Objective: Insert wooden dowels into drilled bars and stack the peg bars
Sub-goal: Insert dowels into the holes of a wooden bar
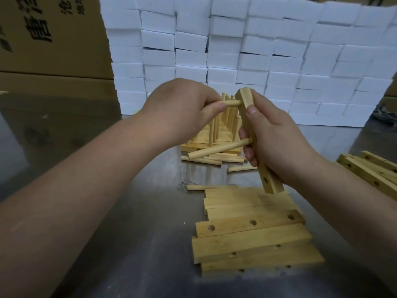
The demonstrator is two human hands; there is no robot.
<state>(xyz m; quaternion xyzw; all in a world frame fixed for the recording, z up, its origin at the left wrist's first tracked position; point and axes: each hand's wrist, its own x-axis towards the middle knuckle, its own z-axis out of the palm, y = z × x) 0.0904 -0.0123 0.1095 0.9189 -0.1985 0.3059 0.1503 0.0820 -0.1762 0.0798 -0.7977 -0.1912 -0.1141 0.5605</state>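
My right hand (277, 138) grips a drilled wooden bar (266, 179), held nearly upright above the table. A dowel (217, 150) sticks out of the bar's middle hole toward the left. The bar's lowest hole stands empty. My left hand (178, 110) pinches a second dowel (233, 103) whose tip meets the bar's top hole. Behind my hands stands a stack of finished peg bars (223, 130) with upright pegs. Loose dowels (206, 161) lie on the table in front of that stack.
A pile of drilled bars (253, 239) lies on the steel table (133, 211) near me. More drilled bars (373, 173) lie at the right edge. A wall of white foam blocks (257, 50) stands behind, and cardboard boxes (51, 39) at the back left.
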